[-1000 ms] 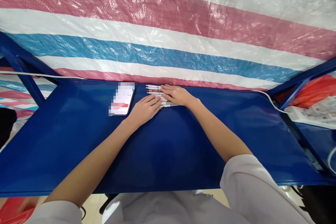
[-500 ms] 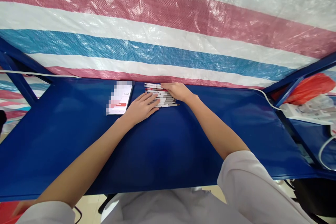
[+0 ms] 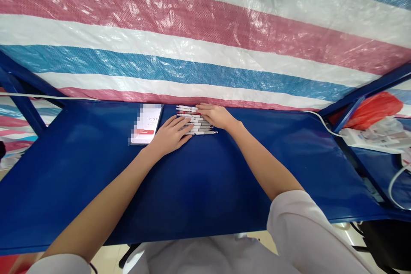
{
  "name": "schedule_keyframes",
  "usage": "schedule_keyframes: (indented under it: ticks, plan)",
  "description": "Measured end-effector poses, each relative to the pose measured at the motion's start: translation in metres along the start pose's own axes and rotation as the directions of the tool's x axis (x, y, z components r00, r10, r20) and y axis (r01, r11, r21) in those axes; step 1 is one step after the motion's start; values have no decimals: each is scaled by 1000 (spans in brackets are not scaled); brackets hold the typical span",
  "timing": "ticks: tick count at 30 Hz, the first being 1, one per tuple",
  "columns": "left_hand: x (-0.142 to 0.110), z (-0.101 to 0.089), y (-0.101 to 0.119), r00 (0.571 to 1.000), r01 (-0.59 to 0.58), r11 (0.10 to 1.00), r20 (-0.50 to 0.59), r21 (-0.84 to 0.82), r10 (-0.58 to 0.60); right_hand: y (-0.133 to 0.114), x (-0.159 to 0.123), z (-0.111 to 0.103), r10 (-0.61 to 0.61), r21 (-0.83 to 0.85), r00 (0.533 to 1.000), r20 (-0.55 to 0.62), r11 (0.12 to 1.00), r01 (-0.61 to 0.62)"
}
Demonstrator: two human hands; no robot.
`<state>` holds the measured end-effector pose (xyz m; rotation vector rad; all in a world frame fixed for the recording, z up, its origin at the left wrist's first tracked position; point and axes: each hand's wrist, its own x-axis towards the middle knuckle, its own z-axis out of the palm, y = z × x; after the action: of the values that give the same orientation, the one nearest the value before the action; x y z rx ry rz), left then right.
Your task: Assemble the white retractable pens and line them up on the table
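Note:
Several slim white and grey pens (image 3: 203, 132) lie side by side in a row near the back edge of the blue table, one with red on it. My left hand (image 3: 168, 138) rests over their left ends, palm down, with fingers stretched out and apart. From the other side, my right hand (image 3: 220, 117) reaches across the right ends of the farther pens, its fingers extended and touching them. Parts of the pens are hidden under both hands.
A phone (image 3: 150, 123) with a lit screen lies left of my left hand. Behind the blue table (image 3: 199, 192) hangs a striped plastic sheet (image 3: 205, 38). A white cable (image 3: 324, 122), a power strip (image 3: 369, 141) and a red plastic bag (image 3: 375, 109) are at the right.
The view has tilted slightly, so the table sits a little lower. My hands stay on the pens with hardly any movement. The phone's clock reads a minute later.

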<state>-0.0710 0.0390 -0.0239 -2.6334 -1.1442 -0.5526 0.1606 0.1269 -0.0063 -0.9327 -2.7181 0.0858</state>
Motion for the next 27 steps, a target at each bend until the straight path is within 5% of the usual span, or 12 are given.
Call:
schedule_keyframes:
  ticks: [8,17,27]
  plan:
    - [-12,-5,19,993,111,994,-32,3,-111,-47,-47,-3,-16,-106,995,-102,994,5]
    - [-38,-23,58,968,247,969,-47,32,-245,-95,-109,3,217,-115,962,-164,965,-237]
    - [-55,-22,72,969,246,969,41,-14,-245,-118,-123,12,339,-51,927,-160,935,-351]
